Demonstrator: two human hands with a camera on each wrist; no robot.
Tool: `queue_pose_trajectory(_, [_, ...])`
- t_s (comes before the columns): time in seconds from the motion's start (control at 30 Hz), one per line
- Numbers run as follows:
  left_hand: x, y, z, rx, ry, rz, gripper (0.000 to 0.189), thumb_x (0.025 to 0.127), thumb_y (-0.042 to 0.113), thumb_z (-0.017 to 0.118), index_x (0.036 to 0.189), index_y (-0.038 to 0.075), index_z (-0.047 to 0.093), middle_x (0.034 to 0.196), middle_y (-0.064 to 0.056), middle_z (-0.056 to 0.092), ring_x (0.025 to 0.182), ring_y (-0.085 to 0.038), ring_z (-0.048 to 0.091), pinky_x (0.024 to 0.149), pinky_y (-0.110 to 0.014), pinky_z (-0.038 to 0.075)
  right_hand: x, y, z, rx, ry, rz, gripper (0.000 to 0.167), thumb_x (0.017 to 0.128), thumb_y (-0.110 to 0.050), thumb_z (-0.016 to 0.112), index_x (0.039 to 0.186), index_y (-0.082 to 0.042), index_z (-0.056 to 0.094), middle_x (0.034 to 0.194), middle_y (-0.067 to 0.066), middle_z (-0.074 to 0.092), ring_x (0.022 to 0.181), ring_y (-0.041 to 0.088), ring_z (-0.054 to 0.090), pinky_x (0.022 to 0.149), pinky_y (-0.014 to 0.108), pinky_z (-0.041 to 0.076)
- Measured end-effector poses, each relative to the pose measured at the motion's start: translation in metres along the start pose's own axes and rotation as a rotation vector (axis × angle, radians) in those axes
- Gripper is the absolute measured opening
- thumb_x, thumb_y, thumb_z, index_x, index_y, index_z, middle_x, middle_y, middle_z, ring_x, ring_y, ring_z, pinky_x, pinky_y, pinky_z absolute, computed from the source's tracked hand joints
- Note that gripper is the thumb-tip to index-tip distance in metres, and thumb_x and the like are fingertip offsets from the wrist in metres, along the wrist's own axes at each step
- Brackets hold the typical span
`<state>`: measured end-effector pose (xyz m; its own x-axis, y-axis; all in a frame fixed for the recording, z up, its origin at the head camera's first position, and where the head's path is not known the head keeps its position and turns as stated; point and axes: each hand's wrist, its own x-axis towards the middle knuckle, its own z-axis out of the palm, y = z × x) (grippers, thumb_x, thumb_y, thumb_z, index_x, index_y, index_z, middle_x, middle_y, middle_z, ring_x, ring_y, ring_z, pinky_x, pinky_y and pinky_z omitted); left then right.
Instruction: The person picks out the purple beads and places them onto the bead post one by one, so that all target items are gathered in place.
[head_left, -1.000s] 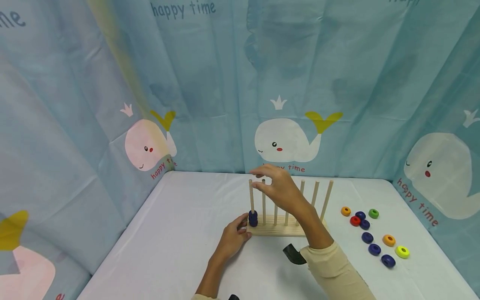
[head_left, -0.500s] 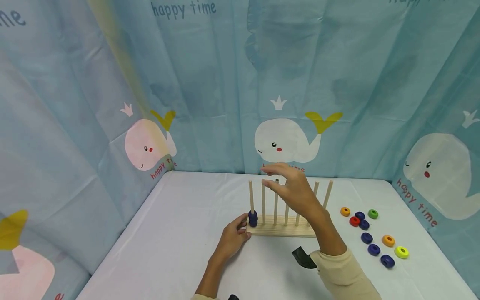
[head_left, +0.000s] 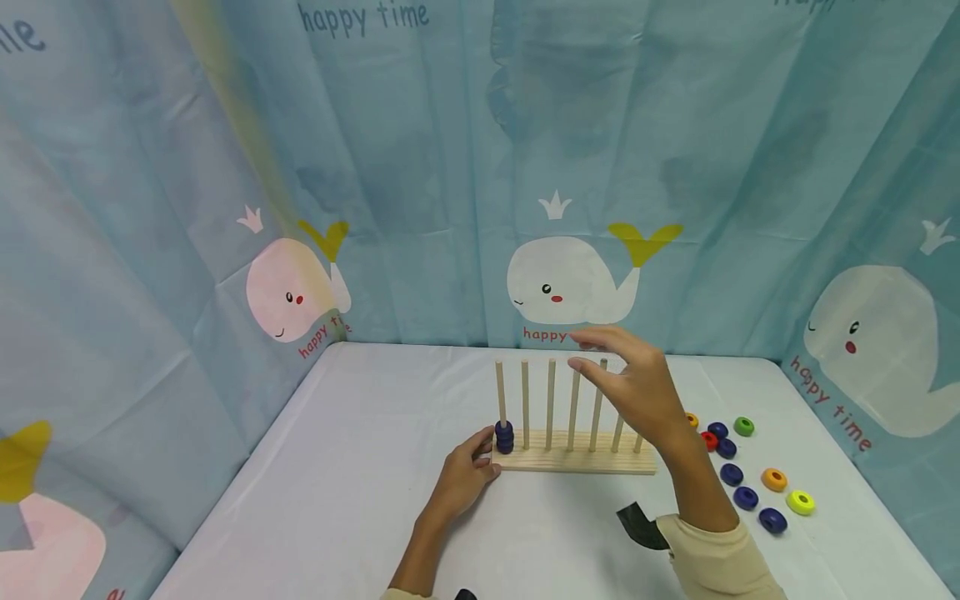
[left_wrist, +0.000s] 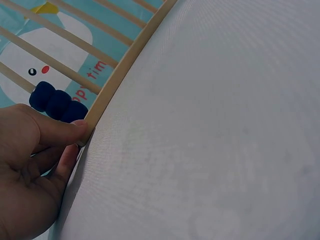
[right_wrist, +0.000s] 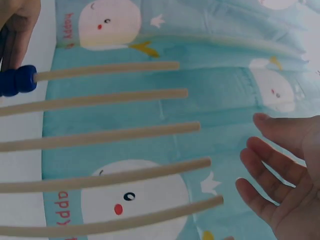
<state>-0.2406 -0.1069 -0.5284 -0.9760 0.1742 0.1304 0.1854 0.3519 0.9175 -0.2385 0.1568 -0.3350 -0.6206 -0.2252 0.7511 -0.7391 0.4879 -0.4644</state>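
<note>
A wooden peg rack (head_left: 577, 463) stands on the white table, with a row of several upright pegs on a flat base. Three blue beads (left_wrist: 58, 103) are stacked at the bottom of its leftmost peg. My left hand (head_left: 461, 481) grips the left end of the base, thumb and fingers pinching its edge in the left wrist view. Over the right half of the rack, near the peg tops, my right hand (head_left: 637, 387) is held with fingers spread from the thumb and nothing between them. The right wrist view shows those fingers apart from the peg tips.
Loose beads lie right of the rack: several blue beads (head_left: 746, 498), an orange bead (head_left: 774, 480), a yellow bead (head_left: 801, 502), a green bead (head_left: 744, 427) and a red bead (head_left: 708, 442), partly behind the right forearm. A whale-print curtain (head_left: 420, 283) hangs behind the table.
My right hand has moved to the right, from the leftmost peg's top to above the rack's right half, its fingers staying apart. The left hand, rack and beads have stayed put.
</note>
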Motion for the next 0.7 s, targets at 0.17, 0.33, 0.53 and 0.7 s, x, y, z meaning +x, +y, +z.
queue_pose_trajectory(0.17, [-0.001, 0.0, 0.0, -0.006, 0.0, 0.002, 0.062, 0.086, -0.001, 0.067, 0.144, 0.009, 0.047, 0.129, -0.012, 0.059, 0.115, -0.024, 0.058, 0.094, -0.027, 0.051, -0.007, 0.007, -0.012, 0.004, 0.041, -0.001, 0.037, 0.081, -0.008, 0.079, 0.117, -0.013, 0.07, 0.112, -0.002, 0.067, 0.101, 0.016, 0.062, 0.085, 0.014, 0.047])
queue_pose_trajectory(0.33, [0.0, -0.001, 0.001, -0.009, -0.002, -0.007, 0.062, 0.086, 0.0, 0.067, 0.144, 0.009, 0.047, 0.129, -0.012, 0.059, 0.114, -0.024, 0.059, 0.094, -0.028, 0.051, -0.015, 0.013, -0.025, -0.024, 0.069, 0.031, 0.041, 0.079, -0.005, 0.08, 0.118, -0.013, 0.07, 0.113, -0.003, 0.067, 0.099, 0.017, 0.061, 0.083, 0.014, 0.047])
queue_pose_trajectory(0.53, [-0.001, 0.0, 0.0, -0.016, -0.002, -0.005, 0.062, 0.086, 0.0, 0.067, 0.144, 0.008, 0.046, 0.13, -0.013, 0.058, 0.114, -0.025, 0.059, 0.095, -0.028, 0.051, -0.025, 0.021, -0.041, -0.062, 0.092, 0.056, 0.039, 0.08, -0.003, 0.079, 0.117, -0.011, 0.071, 0.113, -0.002, 0.067, 0.098, 0.017, 0.059, 0.083, 0.013, 0.046])
queue_pose_trajectory(0.7, [-0.001, 0.001, 0.0, 0.006, -0.003, -0.013, 0.062, 0.087, 0.001, 0.067, 0.145, 0.009, 0.045, 0.13, -0.011, 0.058, 0.116, -0.022, 0.057, 0.095, -0.026, 0.05, -0.034, 0.031, -0.054, -0.097, 0.103, 0.082, 0.039, 0.08, -0.003, 0.079, 0.118, -0.01, 0.07, 0.113, -0.002, 0.067, 0.099, 0.016, 0.06, 0.084, 0.012, 0.046])
